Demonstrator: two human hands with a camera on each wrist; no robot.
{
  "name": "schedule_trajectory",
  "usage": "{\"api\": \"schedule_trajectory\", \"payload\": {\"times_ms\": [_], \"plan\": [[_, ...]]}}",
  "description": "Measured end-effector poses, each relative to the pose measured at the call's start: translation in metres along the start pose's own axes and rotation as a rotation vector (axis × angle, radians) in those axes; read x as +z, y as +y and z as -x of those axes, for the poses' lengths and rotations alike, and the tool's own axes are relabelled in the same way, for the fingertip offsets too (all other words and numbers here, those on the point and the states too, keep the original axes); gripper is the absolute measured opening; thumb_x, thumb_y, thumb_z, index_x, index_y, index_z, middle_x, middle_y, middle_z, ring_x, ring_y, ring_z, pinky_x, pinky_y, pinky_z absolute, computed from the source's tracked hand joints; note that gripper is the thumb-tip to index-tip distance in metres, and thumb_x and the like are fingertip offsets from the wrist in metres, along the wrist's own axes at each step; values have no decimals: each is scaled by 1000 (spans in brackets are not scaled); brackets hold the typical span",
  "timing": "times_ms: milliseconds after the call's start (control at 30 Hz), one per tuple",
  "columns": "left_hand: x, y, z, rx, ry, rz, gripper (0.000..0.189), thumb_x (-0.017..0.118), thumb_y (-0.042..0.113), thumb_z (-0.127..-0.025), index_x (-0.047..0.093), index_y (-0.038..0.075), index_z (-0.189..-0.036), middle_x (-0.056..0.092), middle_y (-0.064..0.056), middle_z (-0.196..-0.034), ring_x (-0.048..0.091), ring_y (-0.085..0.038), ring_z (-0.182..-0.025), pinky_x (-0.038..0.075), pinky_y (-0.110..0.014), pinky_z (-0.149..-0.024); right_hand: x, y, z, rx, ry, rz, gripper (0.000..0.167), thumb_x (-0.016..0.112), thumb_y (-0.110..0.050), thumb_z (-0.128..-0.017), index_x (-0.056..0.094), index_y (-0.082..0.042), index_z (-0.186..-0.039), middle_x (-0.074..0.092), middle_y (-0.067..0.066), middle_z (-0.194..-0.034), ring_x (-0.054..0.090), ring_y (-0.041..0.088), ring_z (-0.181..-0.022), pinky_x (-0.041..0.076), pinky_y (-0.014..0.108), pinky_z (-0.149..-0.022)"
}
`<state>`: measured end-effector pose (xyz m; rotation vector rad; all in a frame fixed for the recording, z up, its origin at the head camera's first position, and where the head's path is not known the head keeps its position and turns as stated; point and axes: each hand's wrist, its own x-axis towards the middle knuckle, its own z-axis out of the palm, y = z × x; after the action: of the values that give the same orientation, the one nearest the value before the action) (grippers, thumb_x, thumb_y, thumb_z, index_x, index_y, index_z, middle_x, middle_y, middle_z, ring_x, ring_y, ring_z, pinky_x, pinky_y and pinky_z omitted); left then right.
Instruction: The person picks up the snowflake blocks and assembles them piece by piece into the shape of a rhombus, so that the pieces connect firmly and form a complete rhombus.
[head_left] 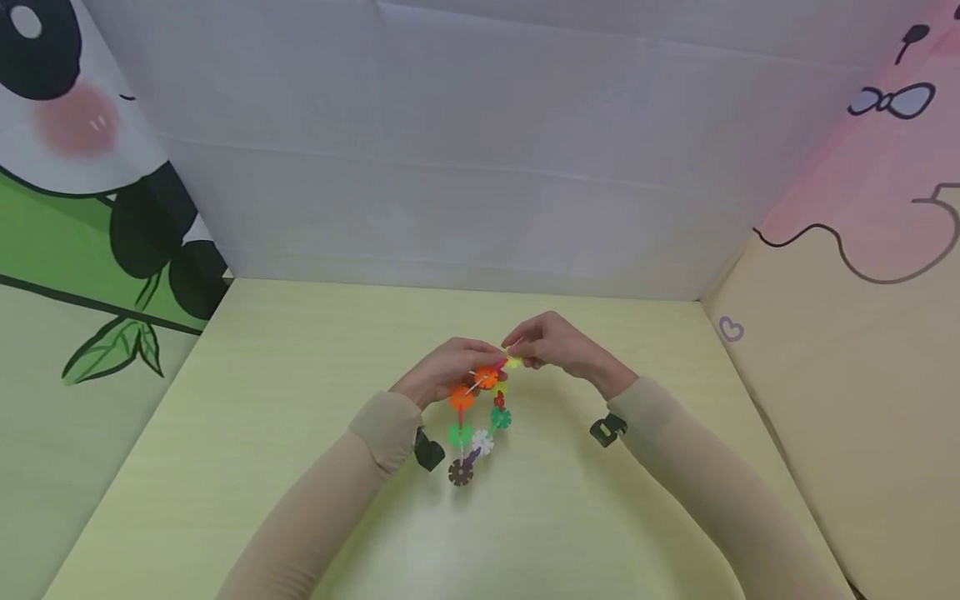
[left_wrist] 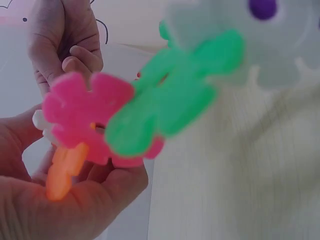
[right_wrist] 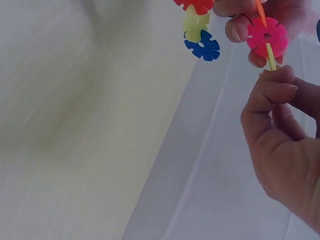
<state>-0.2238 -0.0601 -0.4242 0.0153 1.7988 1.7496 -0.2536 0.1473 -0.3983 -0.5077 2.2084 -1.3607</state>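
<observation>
Notched plastic flower discs in several colours are joined edge to edge in a chain, hanging in a loop over the table from my left hand. A brown disc is lowest, and orange discs sit by the left fingers. My left hand grips the chain around a pink disc. Thumb and forefinger of my right hand pinch a yellow disc, seen edge-on against the pink one; whether its slot is fully seated I cannot tell. A blue disc hangs at a chain end in the right wrist view. Close to the left wrist camera is a blurred green disc.
Both hands are above a pale wooden table. A white sheet stands behind it, with printed cartoon panels on the left and right sides. Black wrist mounts hang at both cuffs.
</observation>
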Motion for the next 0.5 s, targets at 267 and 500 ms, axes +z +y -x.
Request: {"api": "schedule_trajectory", "payload": {"times_ms": [267, 500], "plan": [[-4, -2, -2, 22, 9, -18, 37, 65, 25, -93, 64, -1, -118, 68, -12, -98, 56, -20, -75, 46, -27, -57, 4, -3, -4, 33, 8, -8, 12, 67, -10, -91, 71, -1, -96, 60, 15, -71, 53, 21, -61, 50, 33, -63], [-10, -3, -1, 23, 15, -37, 39, 66, 26, -92, 63, -1, -120, 68, -12, -102, 57, -21, -76, 47, -28, -60, 3, 9, 0, 53, 87, -54, 22, 62, -19, -95, 70, 1, -100, 62, 14, -83, 54, 22, -65, 48, 36, -67]]}}
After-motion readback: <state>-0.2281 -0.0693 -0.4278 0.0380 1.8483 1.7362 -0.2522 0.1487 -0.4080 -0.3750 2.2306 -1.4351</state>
